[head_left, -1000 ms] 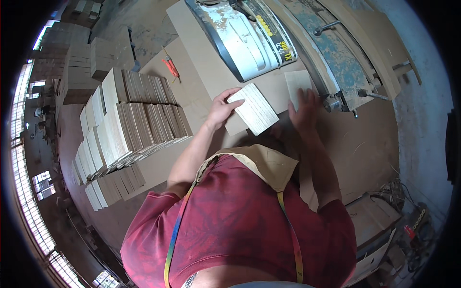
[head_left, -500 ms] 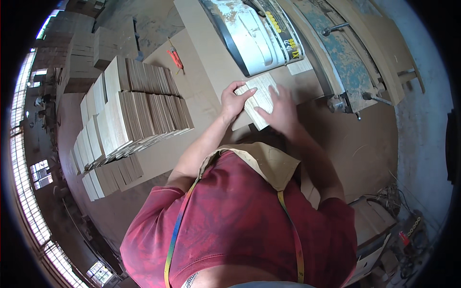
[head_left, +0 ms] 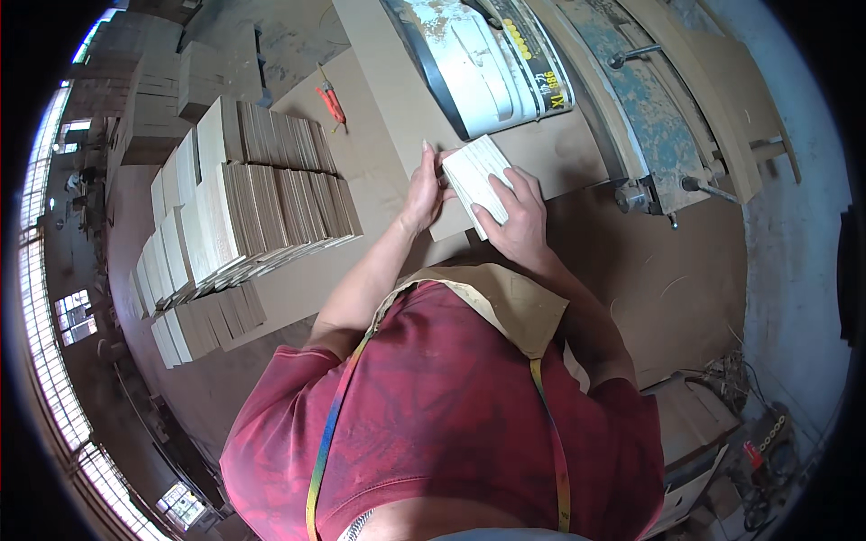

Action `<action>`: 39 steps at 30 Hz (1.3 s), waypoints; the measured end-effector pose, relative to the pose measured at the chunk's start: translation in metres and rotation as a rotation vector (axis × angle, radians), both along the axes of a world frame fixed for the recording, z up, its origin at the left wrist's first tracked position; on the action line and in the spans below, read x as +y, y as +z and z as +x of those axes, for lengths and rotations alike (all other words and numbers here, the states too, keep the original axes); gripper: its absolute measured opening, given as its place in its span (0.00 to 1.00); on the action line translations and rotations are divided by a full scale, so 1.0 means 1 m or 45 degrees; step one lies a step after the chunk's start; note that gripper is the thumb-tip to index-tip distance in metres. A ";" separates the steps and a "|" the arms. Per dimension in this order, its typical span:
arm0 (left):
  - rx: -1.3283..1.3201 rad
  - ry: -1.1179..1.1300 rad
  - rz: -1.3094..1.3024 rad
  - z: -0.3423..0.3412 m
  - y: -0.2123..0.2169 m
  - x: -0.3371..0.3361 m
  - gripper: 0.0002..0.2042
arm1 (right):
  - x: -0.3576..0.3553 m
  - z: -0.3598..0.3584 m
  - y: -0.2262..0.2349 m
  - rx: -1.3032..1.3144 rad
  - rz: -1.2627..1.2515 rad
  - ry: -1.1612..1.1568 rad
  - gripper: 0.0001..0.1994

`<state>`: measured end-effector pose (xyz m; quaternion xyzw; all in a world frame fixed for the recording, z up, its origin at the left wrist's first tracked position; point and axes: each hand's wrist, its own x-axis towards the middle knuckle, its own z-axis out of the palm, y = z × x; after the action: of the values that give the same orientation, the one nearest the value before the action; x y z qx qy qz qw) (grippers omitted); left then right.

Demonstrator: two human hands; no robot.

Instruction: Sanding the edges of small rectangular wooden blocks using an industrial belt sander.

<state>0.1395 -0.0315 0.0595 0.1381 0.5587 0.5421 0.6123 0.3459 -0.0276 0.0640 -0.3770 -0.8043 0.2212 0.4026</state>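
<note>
A small stack of pale wooden boards is tilted in front of me, over the brown worktop. My right hand grips the stack from the right, fingers across its top face and thumb at its near edge. At the stack's left side is my left hand, its fingers stretched out and parted; some fingers are partly hidden by the boards. Just beyond the boards stands a white machine housing with a dark rim and wood dust on it.
Stacked wooden boards stand in rows on the left. A red-handled tool lies on the worktop beyond them. At the right is a worn blue-green machine bed with a metal lever sticking out.
My left hand has loosened from the boards and its fingers have straightened. My right hand has closed on the stack. A pale piece beside the white housing no longer shows there.
</note>
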 end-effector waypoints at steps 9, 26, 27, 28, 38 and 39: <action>0.024 -0.190 0.143 -0.019 -0.033 -0.011 0.21 | 0.018 0.049 -0.013 -0.169 -0.003 -0.273 0.25; 0.720 -0.130 0.052 0.002 -0.039 0.002 0.17 | 0.086 0.021 -0.017 -0.262 0.000 -0.170 0.25; 0.711 -0.141 0.051 0.005 -0.038 0.000 0.17 | 0.055 0.014 -0.010 -0.306 0.036 -0.153 0.27; 0.730 -0.160 0.036 0.007 -0.036 -0.002 0.17 | 0.031 0.011 -0.008 -0.347 0.074 -0.128 0.28; 0.222 -0.288 0.063 -0.026 -0.010 -0.010 0.19 | 0.052 0.079 -0.062 -0.578 0.223 -0.568 0.24; 0.173 -0.320 0.072 -0.032 -0.006 -0.009 0.19 | 0.063 0.078 -0.069 -0.581 0.219 -0.585 0.24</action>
<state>0.1075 -0.0406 0.0535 0.2605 0.5618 0.4661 0.6319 0.4241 0.0356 -0.0047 -0.5530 -0.7833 -0.0343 0.2820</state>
